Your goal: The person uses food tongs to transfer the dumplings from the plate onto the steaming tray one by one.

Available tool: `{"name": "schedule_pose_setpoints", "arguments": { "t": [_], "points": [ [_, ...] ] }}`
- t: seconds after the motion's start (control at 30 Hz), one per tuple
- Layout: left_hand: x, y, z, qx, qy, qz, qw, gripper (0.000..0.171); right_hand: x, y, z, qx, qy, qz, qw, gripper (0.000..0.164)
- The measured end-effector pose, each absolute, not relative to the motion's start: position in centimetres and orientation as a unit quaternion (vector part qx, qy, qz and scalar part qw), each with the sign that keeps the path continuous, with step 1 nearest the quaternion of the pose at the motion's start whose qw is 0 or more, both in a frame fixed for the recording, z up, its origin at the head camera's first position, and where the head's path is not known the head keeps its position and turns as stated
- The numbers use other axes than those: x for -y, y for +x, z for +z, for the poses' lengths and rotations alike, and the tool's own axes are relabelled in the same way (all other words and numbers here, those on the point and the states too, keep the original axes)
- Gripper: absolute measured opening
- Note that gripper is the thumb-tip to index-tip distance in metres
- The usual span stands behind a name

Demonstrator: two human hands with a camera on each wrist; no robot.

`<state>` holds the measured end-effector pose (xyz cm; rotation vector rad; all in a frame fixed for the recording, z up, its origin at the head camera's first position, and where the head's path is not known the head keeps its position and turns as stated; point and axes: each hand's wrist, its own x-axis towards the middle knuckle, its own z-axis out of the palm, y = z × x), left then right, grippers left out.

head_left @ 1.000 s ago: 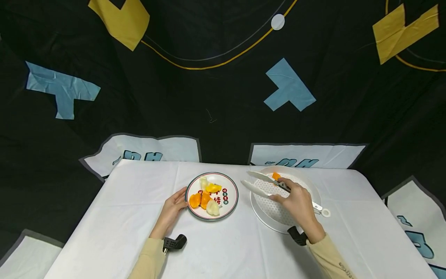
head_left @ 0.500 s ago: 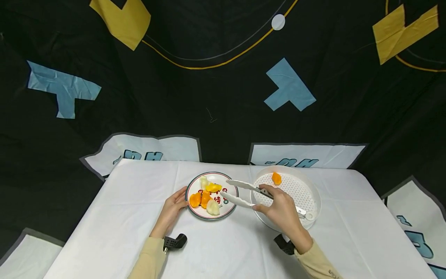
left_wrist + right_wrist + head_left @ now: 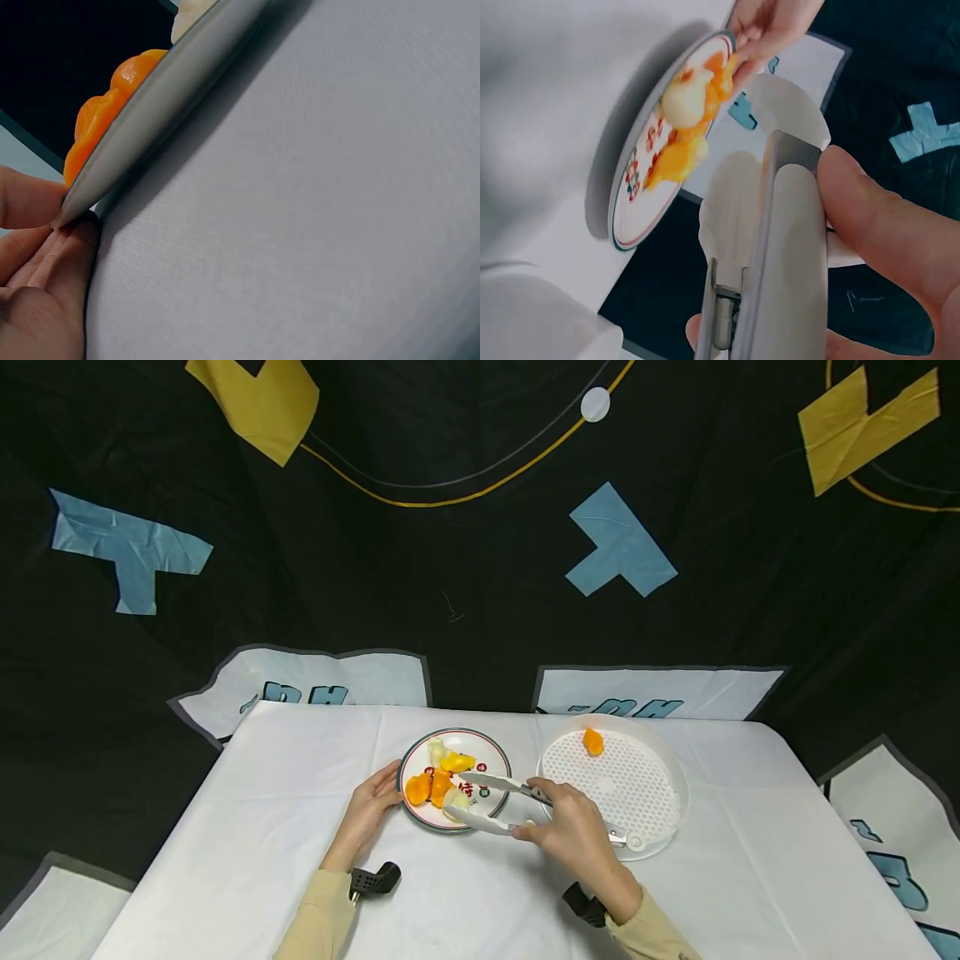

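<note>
My left hand (image 3: 370,806) pinches the left rim of a white plate (image 3: 491,758) with a green-and-red edge. In the left wrist view the thumb (image 3: 30,199) lies on top, with fingers beneath the rim. The plate bears orange pieces (image 3: 417,789), a yellow piece (image 3: 457,762) and pale pieces (image 3: 437,751) that look like cut fruit. White-tipped metal tongs (image 3: 495,782) are gripped in my right hand (image 3: 573,831). Their tips, spread apart with nothing between them, reach over the plate, overlapping the front pale piece in the head view.
Right of the plate stands a round white tray (image 3: 622,789) with a perforated base, holding one orange piece (image 3: 593,742). A white cloth (image 3: 300,777) covers the table. Behind it hangs a black backdrop (image 3: 450,577) with blue and yellow shapes.
My right hand has carried the tongs left from over the round tray to over the plate. The orange piece stays in the tray. My left hand keeps its place at the plate rim.
</note>
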<state>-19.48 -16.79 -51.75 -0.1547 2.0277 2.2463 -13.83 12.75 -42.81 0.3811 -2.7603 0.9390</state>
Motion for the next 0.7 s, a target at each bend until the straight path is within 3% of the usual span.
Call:
{"name": "schedule_pose_setpoints", "arguments": {
  "t": [0.7],
  "points": [
    [16.9, -19.5, -51.9, -0.672, -0.046, 0.737, 0.054, 0.061, -11.4, -14.1, -44.7, 0.949, 0.146, 0.260, 0.101, 0.066]
  ]
}}
